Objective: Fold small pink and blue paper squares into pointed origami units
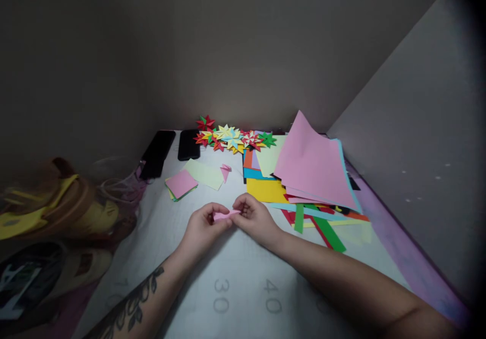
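Between my two hands is a small piece of pink folded paper (pixel 224 216), held just above the white mat (pixel 205 278). My left hand (pixel 207 225) pinches its left end between thumb and fingers. At the right end, the thumb and fingers of my right hand (pixel 255 218) close on the same paper. Beyond my hands lies a small pink folded piece (pixel 225 172), beside a pale green sheet (pixel 205 173). A stack of square papers (pixel 181 184), pink on top, rests to the left.
Several folded paper stars (pixel 230 135) lie along the wall. Two dark phones (pixel 158 149) (pixel 189 145) are at back left. Large pink sheets (pixel 315 164) cover coloured papers on the right, with green strips (pixel 328 232) nearer. Bags and a pot-like container (pixel 83 197) crowd the left side.
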The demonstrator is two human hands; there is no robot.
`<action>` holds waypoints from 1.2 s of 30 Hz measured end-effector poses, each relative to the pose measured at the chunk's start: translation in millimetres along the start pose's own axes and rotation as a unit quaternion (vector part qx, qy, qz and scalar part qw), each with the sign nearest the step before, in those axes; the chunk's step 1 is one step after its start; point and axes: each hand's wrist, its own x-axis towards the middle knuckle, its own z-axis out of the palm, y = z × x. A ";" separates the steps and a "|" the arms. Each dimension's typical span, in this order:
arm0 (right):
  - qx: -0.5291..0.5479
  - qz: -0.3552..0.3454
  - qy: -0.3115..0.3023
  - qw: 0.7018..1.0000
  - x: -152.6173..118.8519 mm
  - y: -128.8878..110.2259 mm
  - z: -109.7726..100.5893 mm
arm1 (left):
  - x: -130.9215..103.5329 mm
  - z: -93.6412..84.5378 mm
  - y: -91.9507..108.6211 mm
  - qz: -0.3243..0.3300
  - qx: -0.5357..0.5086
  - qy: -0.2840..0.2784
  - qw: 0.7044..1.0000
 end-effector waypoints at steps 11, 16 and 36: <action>0.098 0.074 -0.009 0.992 -1.6 -1.6 2.4 | 1.0 3.1 -0.8 0.032 0.036 0.021 0.999; 0.099 0.084 -0.004 0.992 -2.1 -0.7 0.6 | 1.1 -0.4 2.0 0.006 -0.032 0.005 0.999; 0.011 0.028 -0.037 0.999 -2.1 1.5 2.9 | 3.3 -2.5 -6.2 0.027 0.006 -0.021 0.999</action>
